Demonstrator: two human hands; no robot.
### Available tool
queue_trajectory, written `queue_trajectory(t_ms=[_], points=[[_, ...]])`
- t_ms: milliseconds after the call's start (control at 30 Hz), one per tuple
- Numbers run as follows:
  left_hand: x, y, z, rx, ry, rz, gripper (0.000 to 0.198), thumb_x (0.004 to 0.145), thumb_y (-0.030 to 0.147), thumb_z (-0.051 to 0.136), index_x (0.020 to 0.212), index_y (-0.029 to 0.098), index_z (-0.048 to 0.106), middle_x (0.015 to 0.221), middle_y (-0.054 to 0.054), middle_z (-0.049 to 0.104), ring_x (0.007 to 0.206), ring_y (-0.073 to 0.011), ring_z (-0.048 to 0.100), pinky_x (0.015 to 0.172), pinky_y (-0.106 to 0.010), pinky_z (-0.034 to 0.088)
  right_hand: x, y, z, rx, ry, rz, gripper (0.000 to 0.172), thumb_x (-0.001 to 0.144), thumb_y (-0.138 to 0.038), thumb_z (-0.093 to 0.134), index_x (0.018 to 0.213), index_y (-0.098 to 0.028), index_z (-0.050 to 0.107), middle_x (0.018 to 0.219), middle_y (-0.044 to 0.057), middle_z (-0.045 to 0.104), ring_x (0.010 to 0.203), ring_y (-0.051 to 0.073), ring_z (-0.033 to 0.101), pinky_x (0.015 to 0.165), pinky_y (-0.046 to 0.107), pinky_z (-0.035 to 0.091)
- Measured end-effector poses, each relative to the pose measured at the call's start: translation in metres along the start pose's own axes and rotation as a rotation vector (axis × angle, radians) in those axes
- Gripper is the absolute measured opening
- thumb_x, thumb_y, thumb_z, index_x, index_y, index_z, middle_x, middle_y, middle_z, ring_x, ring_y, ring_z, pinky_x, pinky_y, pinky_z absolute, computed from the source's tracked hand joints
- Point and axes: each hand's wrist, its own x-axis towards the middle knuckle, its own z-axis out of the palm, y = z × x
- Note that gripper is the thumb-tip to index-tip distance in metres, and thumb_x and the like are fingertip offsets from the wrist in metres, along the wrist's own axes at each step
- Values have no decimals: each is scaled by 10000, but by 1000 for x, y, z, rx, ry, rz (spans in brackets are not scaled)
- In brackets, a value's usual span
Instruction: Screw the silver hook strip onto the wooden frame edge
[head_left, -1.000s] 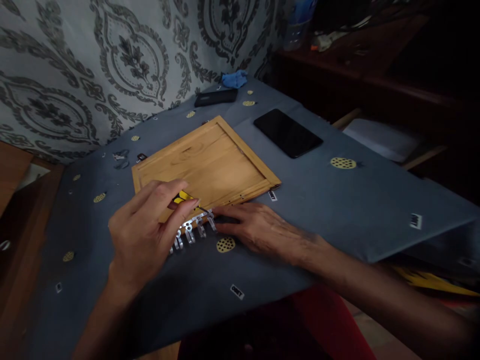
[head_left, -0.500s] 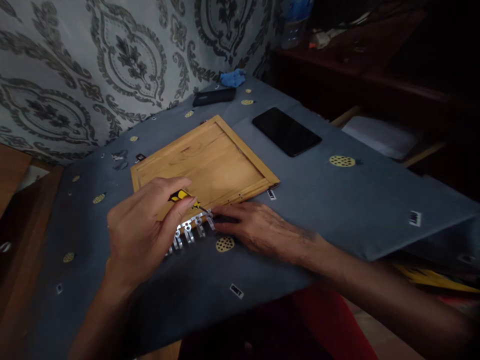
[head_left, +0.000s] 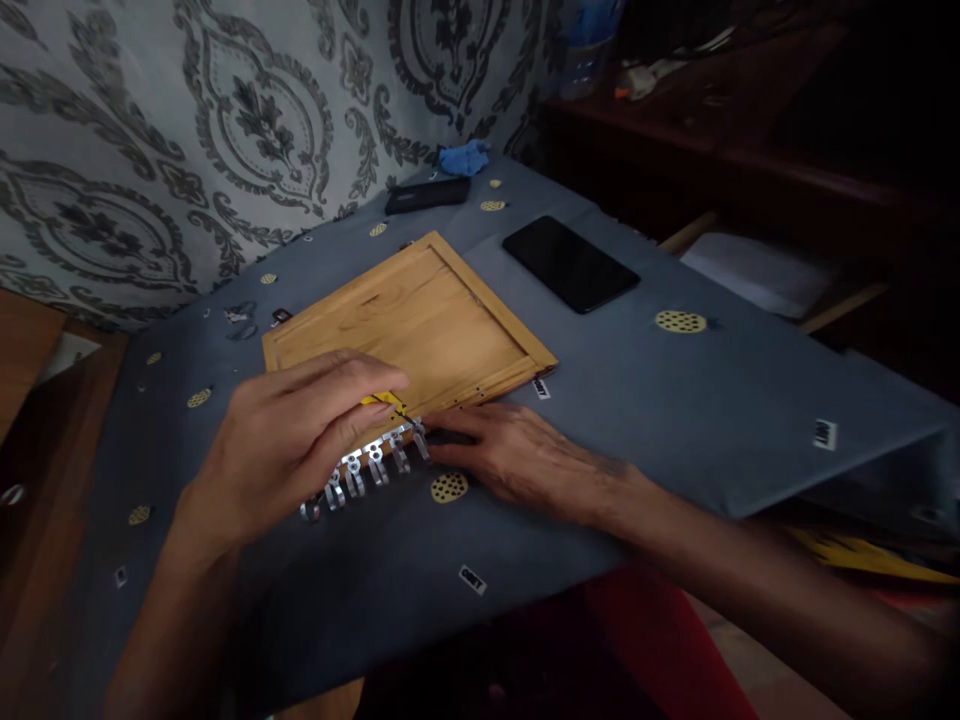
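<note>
Your left hand (head_left: 289, 440) is rolling further over, gripping a yellow-and-black screwdriver (head_left: 386, 402); its tip is staying at the silver metal hook rail (head_left: 376, 464) edging the honey-coloured wooden panel (head_left: 420, 325), so you are apparently turning it in place. Your right hand (head_left: 517, 452) is resting beside it, grip unclear.

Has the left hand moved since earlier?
Yes: against the metal hook rail, the left hand has rolled, its fingers reaching further right, exposing more of the rail's left end.

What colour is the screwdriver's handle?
The screwdriver's handle is yellow with black, as seen in the head view.
</note>
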Motion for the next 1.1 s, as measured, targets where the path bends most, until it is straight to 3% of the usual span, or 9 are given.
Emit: queue_trajectory(t_ms=[167,300,367,633,1100], points=[[-4,2,-1,-13,-13,-9,182,974,201,563,1107,259,674,1017,27,760,893,-138,728,793,-226,582,0,-1,-3,-9,-29,13,460,816,17,632,1201,-231,674,1376,70,636,1127,238,673,929,373,559],[-12,13,-4,4,279,-237,170,923,214,663,1071,286,703,980,64,745,855,-122,691,755,-260,556,0,-1,-3,-10,-21,18,420,814,13,644,1160,-219,693,1353,82,649,1062,226,696,896,354,564],[-15,19,-5,-11,369,-344,202,929,217,656,1094,322,705,986,82,733,854,-116,679,733,-277,541,0,-1,-3,-8,-17,15,381,831,-3,638,1145,-208,700,1337,94,655,1054,227,698,889,359,566],[-18,22,7,82,280,-311,136,933,226,648,1049,276,697,957,50,742,862,-131,709,812,-262,567,0,-2,-2,-34,-18,32,406,816,-3,652,1150,-229,699,1338,73,658,1043,212,696,890,349,562],[-18,19,18,152,245,-244,123,946,224,635,1066,225,663,954,15,741,872,-129,715,852,-240,570,0,-1,-1,-19,-7,23,414,826,8,620,1158,-223,706,1315,86,673,1086,223,690,914,372,564]])
